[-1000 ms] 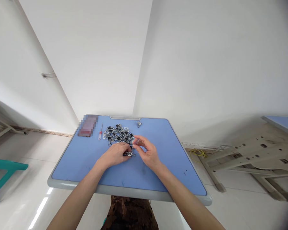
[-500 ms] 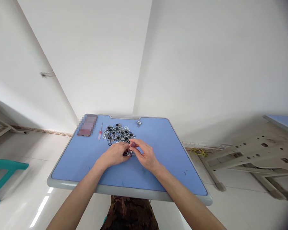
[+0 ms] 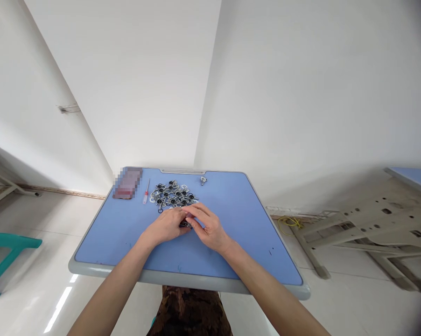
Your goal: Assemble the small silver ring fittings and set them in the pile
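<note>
The blue desk (image 3: pixel 126 242) carries a pile of small metal and black parts (image 3: pixel 171 193) at 11 o'clock from the hands. The left hand (image 3: pixel 168 226) has its fingers curled round one metal part (image 3: pixel 185 224), close by the pile. The right hand (image 3: pixel 210 228) pinches a little pinkish thing (image 3: pixel 188 215) just above it. A second ago the right hand was more toward 3 o'clock; now its fingers hide most of that part. A screwdriver (image 3: pixel 145 193) and a blurred flat thing (image 3: pixel 127 183) lie at 10 o'clock, one lone part (image 3: pixel 203 180) at 1.
</note>
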Tool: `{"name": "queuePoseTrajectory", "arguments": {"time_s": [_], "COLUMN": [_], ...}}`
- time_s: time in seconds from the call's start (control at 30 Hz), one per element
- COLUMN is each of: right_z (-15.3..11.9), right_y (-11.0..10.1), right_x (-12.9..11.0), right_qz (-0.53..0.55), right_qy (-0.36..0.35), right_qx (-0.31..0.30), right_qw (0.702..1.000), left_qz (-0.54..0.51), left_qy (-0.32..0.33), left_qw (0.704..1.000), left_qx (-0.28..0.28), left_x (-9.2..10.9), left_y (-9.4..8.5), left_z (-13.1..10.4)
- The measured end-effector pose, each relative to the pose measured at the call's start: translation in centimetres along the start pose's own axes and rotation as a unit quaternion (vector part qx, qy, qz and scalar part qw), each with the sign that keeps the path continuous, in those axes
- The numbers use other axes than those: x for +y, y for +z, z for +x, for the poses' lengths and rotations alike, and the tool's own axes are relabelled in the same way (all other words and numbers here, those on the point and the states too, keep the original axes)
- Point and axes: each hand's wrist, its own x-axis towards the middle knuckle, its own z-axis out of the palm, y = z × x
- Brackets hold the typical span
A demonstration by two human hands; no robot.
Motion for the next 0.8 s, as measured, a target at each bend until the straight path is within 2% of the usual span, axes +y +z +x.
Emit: {"name": "queuePoseTrajectory", "arguments": {"time_s": [0.27,0.47,0.63,0.8], "right_z": [0.1,0.1,0.0,0.1], "right_y": [0.6,1.1,0.8,0.4], "right_x": [0.2,-0.2,0.0,-0.3], "right_qz": [-0.002,0.025,0.061,0.013], "right_qy": [-0.007,0.08,0.064,0.035], "right_qx": [0.044,0.078,0.039,0.003], "right_qw": [0.999,0.993,0.995,0.999], "left_qz": [0.008,-0.001,0.002,-0.003], "left_qy": [-0.007,0.001,-0.002,-0.003], "left_qw": [1.0,1.0,1.0,1.0], "left_qx": [-0.002,-0.002,-0.008,-0.015], "left_x": [0.2,0.1,-0.1,-0.1], "left_y": [-0.1,0.0,0.0,-0.1], "left_z": [0.0,0.1,0.1,0.0]}}
